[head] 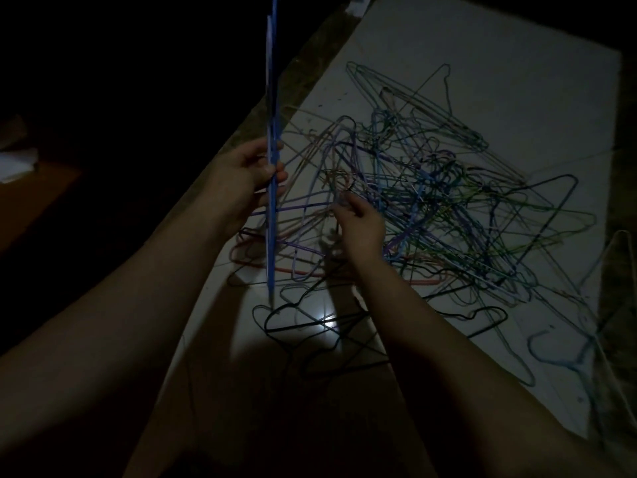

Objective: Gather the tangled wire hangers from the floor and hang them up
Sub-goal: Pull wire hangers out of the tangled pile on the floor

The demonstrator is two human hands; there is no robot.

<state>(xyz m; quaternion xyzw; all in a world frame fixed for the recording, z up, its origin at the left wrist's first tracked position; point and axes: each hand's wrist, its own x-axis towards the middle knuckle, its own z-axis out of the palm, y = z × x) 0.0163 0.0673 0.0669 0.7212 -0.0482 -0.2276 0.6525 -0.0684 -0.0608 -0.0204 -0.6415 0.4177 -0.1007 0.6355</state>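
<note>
Two hands: the left hand [253, 174] and the right hand [362, 227]. One edge-on bundle of blue wire hangers [272, 98], at least two, exact number unclear. One tangled heap of multicoloured wire hangers [431, 201], too many and too knotted to count. Roughly three black wire hangers [293, 328] at its near edge. One pale white wire hanger [619, 232].

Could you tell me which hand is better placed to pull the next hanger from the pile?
Probably the right hand: it is down at the tangled pile, while the left hand grips a bundle of blue hangers held upright.
</note>
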